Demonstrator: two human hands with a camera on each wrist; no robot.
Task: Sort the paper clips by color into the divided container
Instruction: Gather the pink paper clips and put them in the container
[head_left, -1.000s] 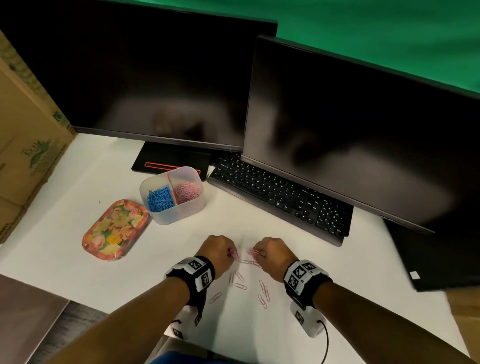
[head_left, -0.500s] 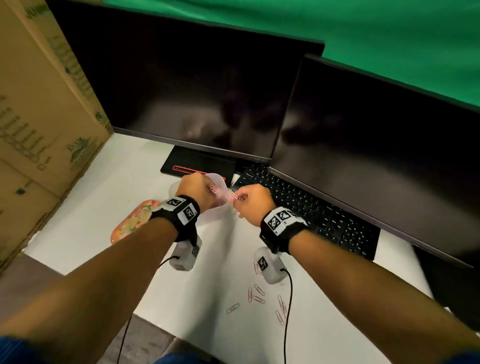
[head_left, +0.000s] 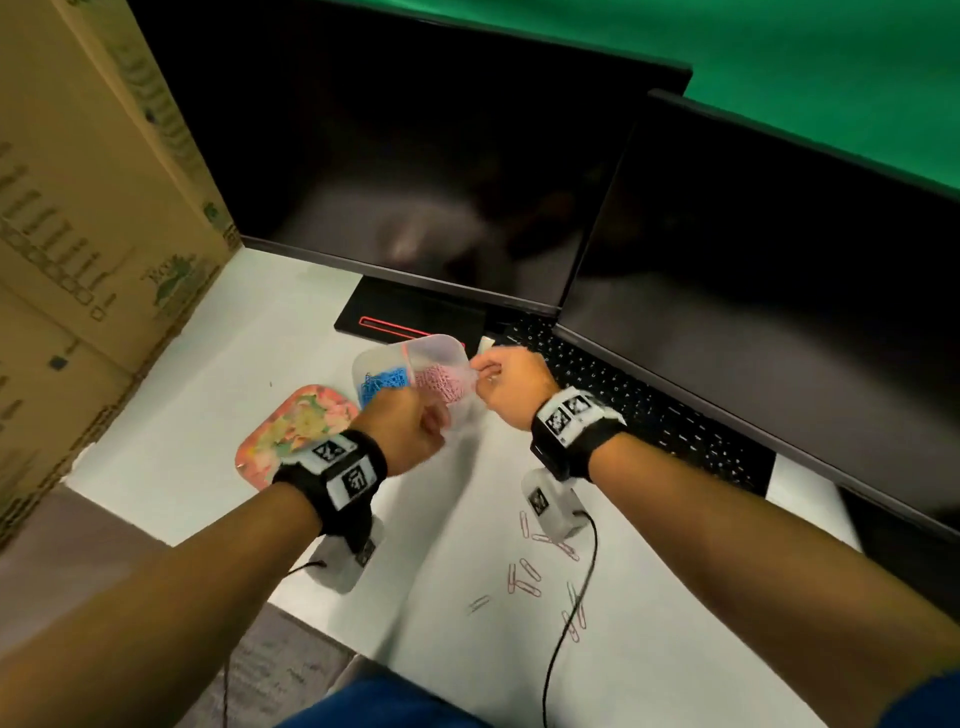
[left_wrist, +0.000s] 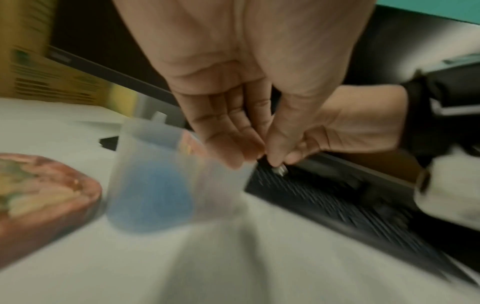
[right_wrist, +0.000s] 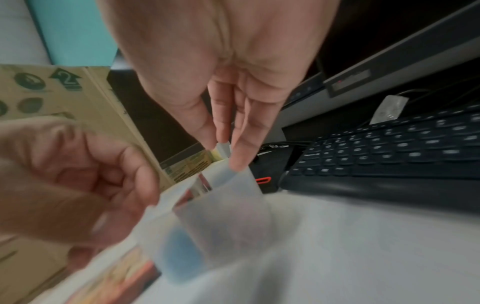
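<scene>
A translucent divided container (head_left: 441, 340) stands on the white table, with blue clips (head_left: 387, 382) in its left half and pink clips (head_left: 441, 384) in its right half. My left hand (head_left: 410, 431) hovers at its near rim, its fingers relaxed and pointing down in the left wrist view (left_wrist: 254, 160); no clip shows in them. My right hand (head_left: 485, 374) is at the container's right rim, its fingers straight and spread with nothing held (right_wrist: 224, 152). Several loose pink clips (head_left: 524, 577) lie on the table near me. Both wrist views are blurred.
A floral tray (head_left: 296, 431) lies left of the container. A black keyboard (head_left: 649, 410) and two dark monitors (head_left: 415, 171) (head_left: 779, 312) stand behind and to the right. A cardboard box (head_left: 78, 208) walls the left side. A wrist-camera cable (head_left: 576, 597) crosses the loose clips.
Both hands rose from the loose clips, each pinching pink clips, and moved to the container. Now no clips show in the fingers, and the left hand has drawn back toward me.
</scene>
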